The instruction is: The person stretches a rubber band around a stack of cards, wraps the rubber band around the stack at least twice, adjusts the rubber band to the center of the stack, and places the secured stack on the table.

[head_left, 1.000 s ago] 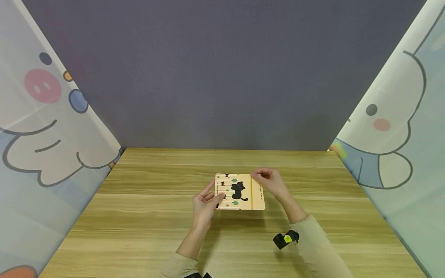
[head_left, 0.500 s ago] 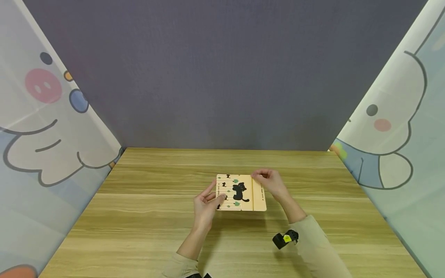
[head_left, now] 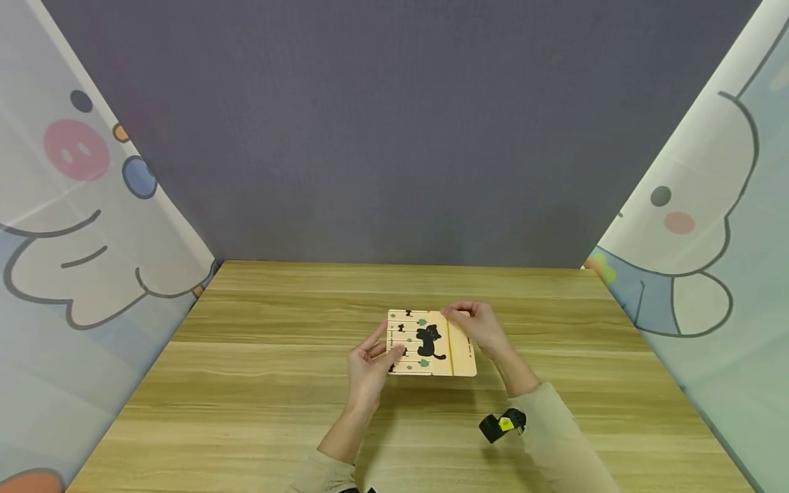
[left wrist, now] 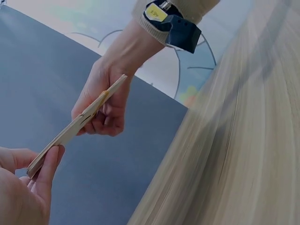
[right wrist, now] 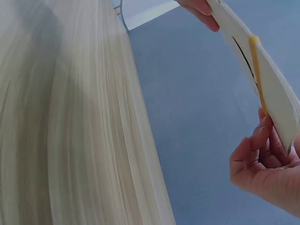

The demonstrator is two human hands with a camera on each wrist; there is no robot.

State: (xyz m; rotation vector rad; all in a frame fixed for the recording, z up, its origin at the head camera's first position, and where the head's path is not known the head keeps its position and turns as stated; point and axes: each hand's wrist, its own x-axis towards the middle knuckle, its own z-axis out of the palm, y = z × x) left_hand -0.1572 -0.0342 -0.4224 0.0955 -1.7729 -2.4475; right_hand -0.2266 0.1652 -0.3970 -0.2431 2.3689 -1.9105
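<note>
A thin cream notebook (head_left: 464, 357) with a black cat and small green leaves on its cover is held above the table in the head view. Around it, near its right side, runs a yellow elastic band (head_left: 451, 348), slanting slightly. My left hand (head_left: 367, 370) grips the left edge, thumb on the cover and fingers behind. At the upper edge, my right hand (head_left: 482, 330) pinches the band's end between thumb and finger. The right wrist view shows the fingertips against the band (right wrist: 258, 75). Edge-on in the left wrist view, the notebook (left wrist: 70, 129) shows layered thin sheets.
The wood-grain table (head_left: 259, 383) extends below both hands. A dark grey panel (head_left: 394, 137) stands at its back edge, with cartoon-printed sheets (head_left: 672, 164) on both sides. A black wrist camera (head_left: 502, 424) sits by the right sleeve.
Both the notebook and my left hand have shifted slightly right. The band stood straight before; now its upper end is pulled left with my right fingertips, so it slants.
</note>
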